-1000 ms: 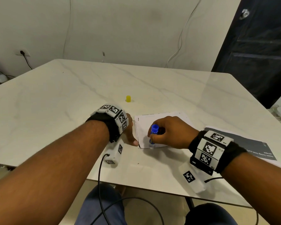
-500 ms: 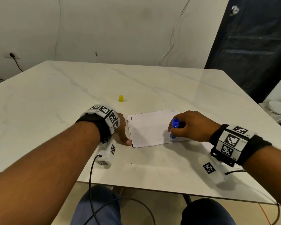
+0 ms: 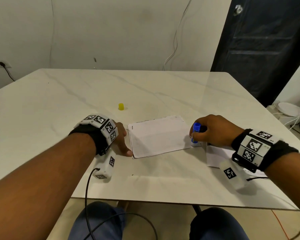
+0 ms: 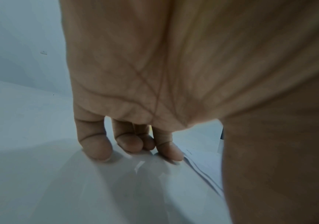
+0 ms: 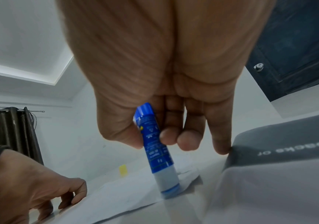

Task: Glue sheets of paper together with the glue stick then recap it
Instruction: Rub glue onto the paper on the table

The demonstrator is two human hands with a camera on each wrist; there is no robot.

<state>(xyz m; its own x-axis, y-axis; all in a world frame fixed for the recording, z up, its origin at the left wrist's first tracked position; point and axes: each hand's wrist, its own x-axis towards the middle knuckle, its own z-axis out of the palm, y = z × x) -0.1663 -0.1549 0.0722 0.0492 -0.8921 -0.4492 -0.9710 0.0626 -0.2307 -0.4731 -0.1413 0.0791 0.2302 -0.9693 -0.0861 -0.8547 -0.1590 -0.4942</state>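
Now | right hand [image 3: 215, 130] pinching glue stick [image 3: 195, 134] between thumb and fingers, uncapped tip down on right edge of paper sheets [image 3: 158, 135] | left hand [image 3: 122, 138] relaxed, fingertips [image 4: 97, 149] on table [image 3: 59, 104] touching left edge of sheets | yellow cap [image 3: 121, 106] upright beyond sheets, apart | grey leaflet [image 5: 281, 151] beside right hand

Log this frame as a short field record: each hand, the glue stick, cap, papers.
left hand: open, fingertips on table at the white sheet's left edge
right hand: grips glue stick
glue stick: uncapped, tip down on white sheet's right edge
white sheet: flat on table
yellow cap: standing apart, beyond the sheet
grey printed paper: under right hand
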